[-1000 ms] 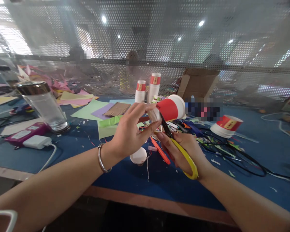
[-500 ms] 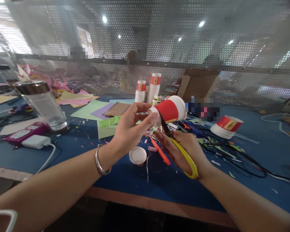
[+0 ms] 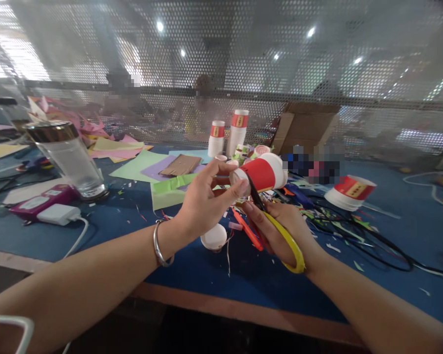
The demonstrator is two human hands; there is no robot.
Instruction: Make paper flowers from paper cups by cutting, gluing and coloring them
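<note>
My left hand pinches the white base end of a red and white paper cup, which lies on its side in the air with its wide end to the right. My right hand grips scissors with yellow handles. Their dark blades rest against the cup near its base, beside my left fingertips. Below the hands, a small round white piece and an orange-red pen-like tool lie on the blue table.
Stacked cups stand at the back, with another cup stack tilted at right. A glass bottle, a purple power strip and coloured paper are at left. Black cables and paper scraps lie at right.
The view has shifted slightly. The held cup has tipped a little, its wide end sitting lower. Both hands keep their hold, and the scissor blades remain at the cup's base end.
</note>
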